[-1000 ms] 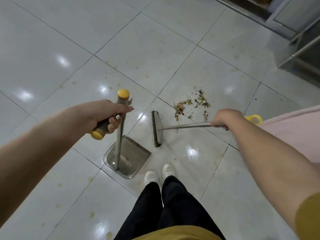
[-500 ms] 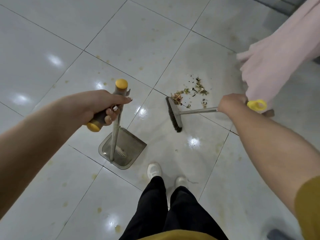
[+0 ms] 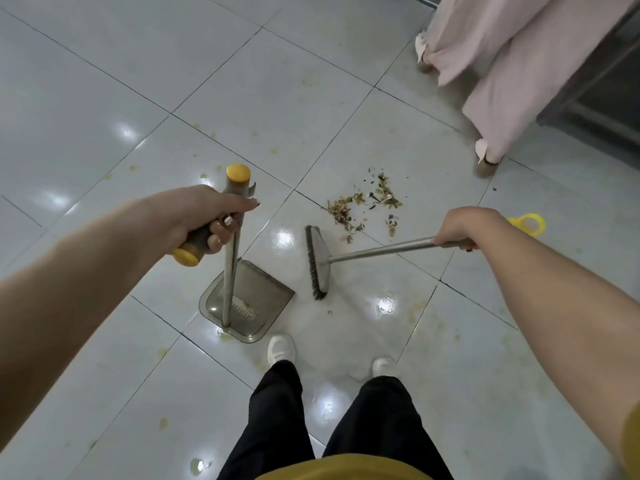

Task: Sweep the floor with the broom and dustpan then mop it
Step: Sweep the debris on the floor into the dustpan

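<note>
Head-camera view looking down on a glossy, pale tiled floor (image 3: 104, 98) marked with yellowish spots. Your left hand (image 3: 204, 216) is wrapped round the grey, yellow-tipped grip of the dustpan (image 3: 256, 299), with the forefinger lying straight along its upright pole. The pan sits flat on the floor just beyond your left shoe (image 3: 282, 348). Your right hand (image 3: 462, 228) is closed round the metal shaft of the broom (image 3: 377, 251), near its yellow looped end.

Half a second ago the broom head touched the near side of the debris (image 3: 363, 206). It has now drawn back towards you and sits between the pile and the dustpan, near the pan's lip but apart from it. The dry leaf scraps look much as they did, so that stroke seems to have gathered little. Sweeping is barely begun and mopping is not started. Your feet have stepped wider apart. The other person in pink trousers (image 3: 512, 81) has moved off towards the far right edge of the floor, out of the broom's way.

The broom's shaft runs from your right hand leftward and down to the head. The head's long axis lies crosswise to the shaft, running away from you, with the bristles facing left towards the dustpan. The pan's open mouth faces right and away from you, towards the broom and debris.
</note>
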Motion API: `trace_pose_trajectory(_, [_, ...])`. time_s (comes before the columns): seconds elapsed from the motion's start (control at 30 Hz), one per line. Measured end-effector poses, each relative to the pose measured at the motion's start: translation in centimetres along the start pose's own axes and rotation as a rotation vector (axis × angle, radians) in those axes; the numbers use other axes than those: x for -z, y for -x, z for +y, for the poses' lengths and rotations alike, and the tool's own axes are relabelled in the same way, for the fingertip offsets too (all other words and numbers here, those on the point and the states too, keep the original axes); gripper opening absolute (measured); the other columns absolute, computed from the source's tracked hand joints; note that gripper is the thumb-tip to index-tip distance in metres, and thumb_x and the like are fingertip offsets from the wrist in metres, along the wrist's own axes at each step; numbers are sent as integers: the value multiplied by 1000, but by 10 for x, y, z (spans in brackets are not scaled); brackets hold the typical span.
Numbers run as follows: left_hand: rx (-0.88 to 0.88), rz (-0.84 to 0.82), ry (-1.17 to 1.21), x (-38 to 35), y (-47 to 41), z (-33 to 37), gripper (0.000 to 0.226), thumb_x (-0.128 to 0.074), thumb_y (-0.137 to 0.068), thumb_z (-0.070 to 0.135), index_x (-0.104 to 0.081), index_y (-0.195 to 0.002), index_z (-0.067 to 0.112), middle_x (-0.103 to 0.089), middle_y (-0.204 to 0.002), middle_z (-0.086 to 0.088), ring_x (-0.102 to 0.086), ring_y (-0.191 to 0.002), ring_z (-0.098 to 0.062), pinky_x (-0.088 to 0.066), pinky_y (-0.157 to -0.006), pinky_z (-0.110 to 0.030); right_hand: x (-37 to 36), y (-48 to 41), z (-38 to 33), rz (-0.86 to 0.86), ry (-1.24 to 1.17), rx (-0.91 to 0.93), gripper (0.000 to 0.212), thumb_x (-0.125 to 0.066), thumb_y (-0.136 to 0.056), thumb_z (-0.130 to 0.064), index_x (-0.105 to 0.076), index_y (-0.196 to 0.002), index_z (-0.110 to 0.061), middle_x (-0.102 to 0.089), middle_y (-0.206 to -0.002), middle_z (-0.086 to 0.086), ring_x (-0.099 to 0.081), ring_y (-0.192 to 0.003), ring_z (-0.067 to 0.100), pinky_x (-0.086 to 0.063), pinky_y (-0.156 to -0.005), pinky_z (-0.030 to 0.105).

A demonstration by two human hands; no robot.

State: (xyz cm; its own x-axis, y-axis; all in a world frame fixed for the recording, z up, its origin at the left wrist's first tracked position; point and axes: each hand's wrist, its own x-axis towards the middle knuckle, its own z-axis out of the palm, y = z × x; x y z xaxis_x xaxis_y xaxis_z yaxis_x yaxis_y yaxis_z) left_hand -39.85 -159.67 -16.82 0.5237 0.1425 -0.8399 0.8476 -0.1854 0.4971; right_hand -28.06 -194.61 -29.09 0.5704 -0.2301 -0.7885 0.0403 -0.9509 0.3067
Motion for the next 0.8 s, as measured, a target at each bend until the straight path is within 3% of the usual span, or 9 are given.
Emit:
trace_pose_trajectory(0.1, [-13, 57, 53, -30, 20, 3, 38, -62, -89, 30, -38, -64, 14, -35, -38, 5, -28, -26, -4, -26, -29, -11, -14, -8, 16, -97, -50, 70, 33, -59, -87, -41, -58, -69, -14, -58, -67, 6, -54, -64, 23, -40, -63, 28])
trace_pose_trajectory(0.27, [-21, 137, 131, -81, 50, -2, 32, -61, -89, 29, -43, -69, 11, -37, -39, 4, -30, -28, -5, -27, -28, -13, -41, -16, 34, -122, 46, 183, 34, -56, -88, -45, -57, -70, -16, -58, -71, 4, -54, -68, 22, -42, -68, 28])
trace_pose_trajectory(0.37, [3, 160, 123, -114, 58, -18, 29, -63, -88, 31, -48, -76, 9, -36, -48, -2, -30, -29, -7, -29, -29, -15, -56, -15, 47, 11, 229, 234, 30, -54, -87, -46, -58, -75, -18, -58, -69, 0, -56, -65, 19, -40, -64, 24])
trace_pose_trajectory(0.53, [40, 247, 245, -145, 73, -58, 34, -63, -88, 29, -43, -70, 10, -33, -58, -4, -30, -27, -8, -30, -30, -13, -59, -6, 57, 219, 493, 212, 24, -48, -90, -33, -61, -106, -22, -59, -99, -3, -55, -84, 21, -41, -68, 28])
trace_pose_trajectory(0.67, [75, 282, 273, -155, 89, -89, 38, -65, -86, 31, -42, -66, 9, -33, -57, -5, -30, -29, -12, -30, -30, -16, -54, -1, 59, 327, 583, 159, 24, -51, -87, -24, -65, -107, -21, -61, -98, -5, -56, -80, 20, -41, -66, 26])
trace_pose_trajectory(0.8, [97, 301, 328, -167, 107, -123, 37, -66, -86, 30, -43, -67, 8, -33, -56, -5, -30, -31, -11, -30, -30, -17, -62, 6, 60, 401, 669, 208, 27, -50, -92, -22, -62, -116, -21, -61, -114, -3, -60, -99, 20, -44, -71, 26])
